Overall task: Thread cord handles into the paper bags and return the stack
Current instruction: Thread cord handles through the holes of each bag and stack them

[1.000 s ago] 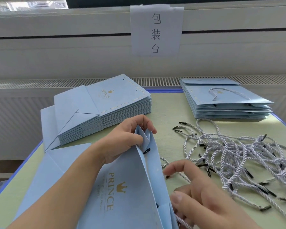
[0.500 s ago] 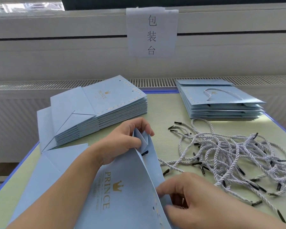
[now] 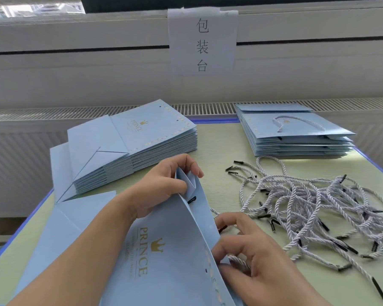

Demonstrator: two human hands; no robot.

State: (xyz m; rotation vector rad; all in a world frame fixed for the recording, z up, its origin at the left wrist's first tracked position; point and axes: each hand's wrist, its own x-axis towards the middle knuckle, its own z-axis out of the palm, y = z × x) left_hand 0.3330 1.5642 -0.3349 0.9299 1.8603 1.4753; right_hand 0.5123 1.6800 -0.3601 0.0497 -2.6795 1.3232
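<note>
Your left hand (image 3: pixel 161 186) pinches the folded side gusset at the top corner of the pale blue paper bag (image 3: pixel 164 257), thumb on the near face and fingers curled over the far edge. The bag lies tilted in front of you at the near edge of the desk (image 3: pixel 212 149), its mouth spread; the matte panel carries gold "PRINCE" lettering and a crown. A black cord tip (image 3: pixel 191 199) pokes through a hole just below your left hand.

Your right hand (image 3: pixel 254 259) curls at the bag's mouth edge and grips a white twisted cord (image 3: pixel 239 260) between thumb and fingers.

To the right lies a tangled pile of cords (image 3: pixel 318 206), white twisted rope with stiff black tips, resting on the pale green desk surface. At the far left sits a stack of flat bags (image 3: pixel 142 146) without handles, edges squared, gold dotted borders visible. At the far right sits a second stack (image 3: pixel 296 133), its top bag fitted with a cord handle. A white paper sign (image 3: pixel 202 40) with three printed characters hangs on the wall behind.
</note>
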